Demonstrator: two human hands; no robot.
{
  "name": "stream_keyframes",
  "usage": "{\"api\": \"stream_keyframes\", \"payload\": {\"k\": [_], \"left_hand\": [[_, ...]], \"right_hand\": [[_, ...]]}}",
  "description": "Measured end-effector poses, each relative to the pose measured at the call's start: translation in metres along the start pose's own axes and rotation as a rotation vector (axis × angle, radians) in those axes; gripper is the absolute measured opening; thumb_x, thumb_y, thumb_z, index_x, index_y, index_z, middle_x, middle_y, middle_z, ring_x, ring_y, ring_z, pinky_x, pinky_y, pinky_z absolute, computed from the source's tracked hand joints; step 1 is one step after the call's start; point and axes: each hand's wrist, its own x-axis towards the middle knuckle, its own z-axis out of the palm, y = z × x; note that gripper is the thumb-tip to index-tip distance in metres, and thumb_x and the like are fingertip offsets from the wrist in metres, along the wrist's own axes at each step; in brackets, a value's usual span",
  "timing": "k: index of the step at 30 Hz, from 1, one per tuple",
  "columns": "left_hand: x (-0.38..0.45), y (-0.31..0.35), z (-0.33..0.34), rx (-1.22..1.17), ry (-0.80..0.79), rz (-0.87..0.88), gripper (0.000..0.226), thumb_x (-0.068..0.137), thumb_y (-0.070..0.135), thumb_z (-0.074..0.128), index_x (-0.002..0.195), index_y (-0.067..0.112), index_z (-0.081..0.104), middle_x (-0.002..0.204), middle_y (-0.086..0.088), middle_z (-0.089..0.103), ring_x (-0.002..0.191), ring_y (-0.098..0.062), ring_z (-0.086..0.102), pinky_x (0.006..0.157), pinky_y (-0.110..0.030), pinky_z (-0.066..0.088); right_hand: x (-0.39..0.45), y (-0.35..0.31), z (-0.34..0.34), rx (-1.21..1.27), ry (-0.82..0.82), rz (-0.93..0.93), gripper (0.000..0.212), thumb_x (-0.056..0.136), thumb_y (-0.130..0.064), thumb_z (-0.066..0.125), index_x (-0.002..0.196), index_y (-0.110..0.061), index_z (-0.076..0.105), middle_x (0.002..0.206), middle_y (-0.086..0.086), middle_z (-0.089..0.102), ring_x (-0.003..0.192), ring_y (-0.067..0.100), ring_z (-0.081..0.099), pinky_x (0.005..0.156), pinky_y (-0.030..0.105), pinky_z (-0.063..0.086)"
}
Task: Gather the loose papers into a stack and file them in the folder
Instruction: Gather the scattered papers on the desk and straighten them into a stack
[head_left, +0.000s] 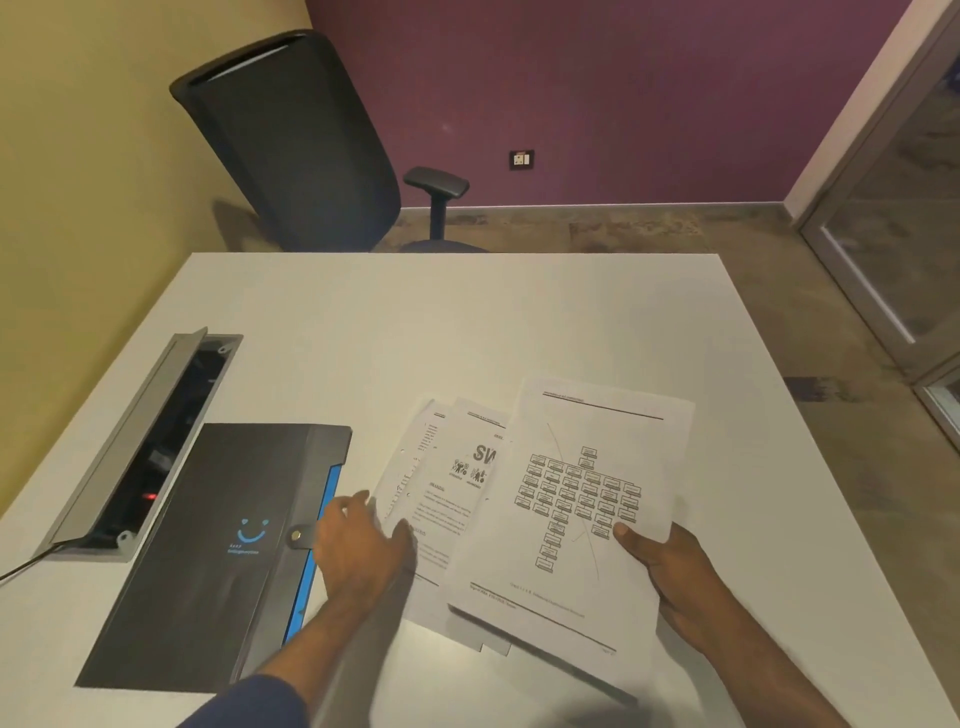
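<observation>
An office meeting room.

A white desk (467, 322) has a black swivel chair (296, 150) at 11 o'clock and an open cable box (140, 441) at 9 o'clock; a wall socket (521, 159) at 12 o'clock and a glass partition (893, 249) at 2 o'clock.

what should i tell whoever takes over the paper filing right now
Right hand: grip on the chart sheet, thumb on top, sheet lifted off the table.
Left hand: open, palm down on the other loose sheets, no grip.
Folder: left of the papers, flat, snap strap fastened.
Done: top sheet picked up; papers overlap but are fanned.
Left: square the sheets into one stack, unfasten the folder, file them.
</observation>
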Motion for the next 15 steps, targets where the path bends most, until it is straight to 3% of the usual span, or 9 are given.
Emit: {"api": "stream_keyframes", "payload": {"k": [3,6,11,13,15], "left_hand": [[0.019,0.009,-0.004,0.068,-0.137,0.02,0.082,0.07,0.049,0.083,0.132,0.009,0.047,0.132,-0.014,0.05,0.12,-0.033,0.052,0.093,-0.046,0.049],[0.027,0.015,-0.005,0.137,-0.32,-0.009,0.078,0.069,0.04,0.086,0.126,0.012,0.041,0.121,-0.01,0.051,0.11,-0.029,0.056,0.084,-0.041,0.053],[0.019,0.01,-0.005,-0.18,-0.509,-0.01,0.05,0.074,0.008,0.072,0.121,0.012,0.055,0.101,0.004,0.064,0.087,-0.016,0.062,0.064,-0.022,0.048],[0.011,0.006,-0.005,-0.417,-0.627,-0.061,0.046,0.08,-0.001,0.061,0.124,0.012,0.058,0.107,0.001,0.07,0.092,-0.017,0.069,0.072,-0.03,0.06],[0.002,0.005,-0.009,-0.677,-0.757,-0.173,0.049,0.084,-0.015,0.052,0.129,0.006,0.056,0.118,-0.014,0.07,0.104,-0.032,0.07,0.091,-0.048,0.058]], "right_hand": [[-0.004,0.004,0.005,-0.011,-0.001,0.005,0.032,0.09,-0.001,0.063,0.122,-0.004,0.065,0.118,0.012,0.073,0.11,0.031,0.068,0.101,0.049,0.049],[-0.005,0.007,0.009,-0.026,0.004,0.008,0.033,0.09,0.0,0.063,0.123,-0.003,0.065,0.119,0.013,0.072,0.111,0.032,0.067,0.103,0.051,0.047],[-0.003,0.011,0.011,-0.029,0.008,0.036,0.033,0.089,0.002,0.063,0.122,-0.001,0.064,0.119,0.015,0.071,0.11,0.033,0.067,0.103,0.05,0.047],[-0.002,0.012,0.011,-0.029,0.006,0.052,0.033,0.089,0.003,0.063,0.122,0.0,0.064,0.119,0.017,0.07,0.111,0.034,0.066,0.104,0.051,0.046],[-0.001,0.014,0.013,-0.034,-0.004,0.073,0.034,0.089,0.003,0.063,0.123,0.001,0.064,0.119,0.017,0.07,0.111,0.035,0.066,0.104,0.051,0.046]]}}
